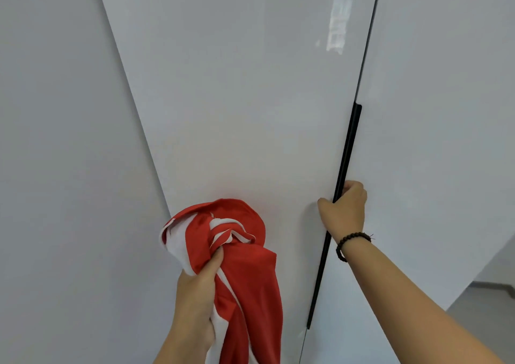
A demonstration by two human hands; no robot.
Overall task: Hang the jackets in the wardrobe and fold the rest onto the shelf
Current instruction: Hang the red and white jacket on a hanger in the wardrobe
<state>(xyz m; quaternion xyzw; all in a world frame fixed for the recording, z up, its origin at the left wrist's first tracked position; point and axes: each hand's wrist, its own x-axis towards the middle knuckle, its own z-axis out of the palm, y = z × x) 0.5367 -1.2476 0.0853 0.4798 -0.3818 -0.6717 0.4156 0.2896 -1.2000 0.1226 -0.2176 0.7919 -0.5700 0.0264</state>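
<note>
The right hand (344, 207) gripped the black wardrobe door handle (338, 196) at four o'clock while the left hand (195, 294) clutched a bunched red-and-white garment (245, 274) at six o'clock, apparently needing the door pulled open next.

You have 1 view only, from the camera on your head. It faces forward and slightly up at the glossy white wardrobe door (237, 98), close enough that the panels fill nearly the whole frame. Your forearms enter from the bottom edge. The wide lens splays the door edges outward; a strip of floor (479, 299) shows at lower right.
</note>
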